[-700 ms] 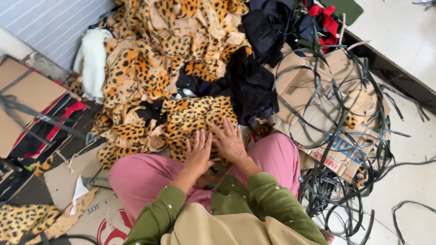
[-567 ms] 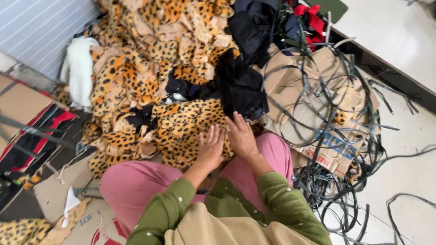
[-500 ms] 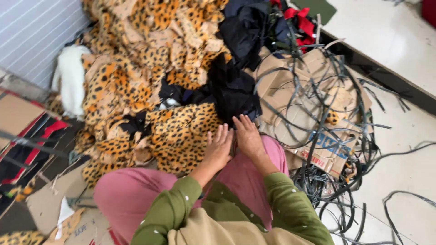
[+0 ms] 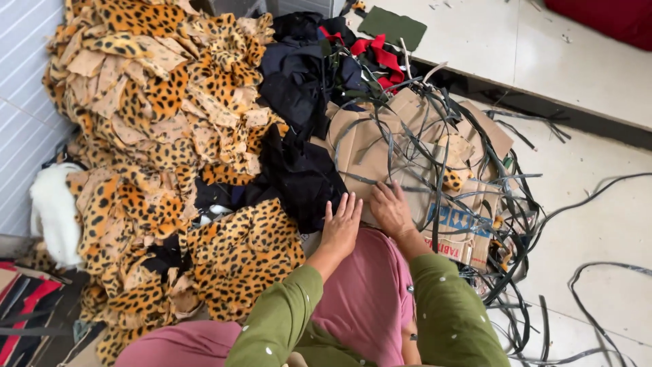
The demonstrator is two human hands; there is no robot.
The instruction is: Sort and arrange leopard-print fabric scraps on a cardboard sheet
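Note:
My left hand (image 4: 341, 225) lies flat with fingers spread at the edge of a black cloth (image 4: 303, 178), just above my pink trouser knee (image 4: 370, 278). Beside it my right hand (image 4: 390, 208) rests, fingers together, on flattened brown cardboard (image 4: 380, 146) among black plastic straps (image 4: 475, 204). Neither hand grips anything. A leopard-print fabric piece (image 4: 244, 255) lies just left of my left hand, part of a big heap of the same fabric (image 4: 149, 109). My sleeves are green.
A white fluffy piece (image 4: 56, 212) lies at the left by a ribbed white wall (image 4: 24, 129). Dark blue and red cloth (image 4: 360, 54) sits at the top. A raised pale tiled ledge (image 4: 543, 61) runs at the upper right. Loose straps trail over the floor (image 4: 598, 238).
The view has swung right and up. Both hands slid off the leopard-print piece to the right, onto the black cloth edge and the cardboard.

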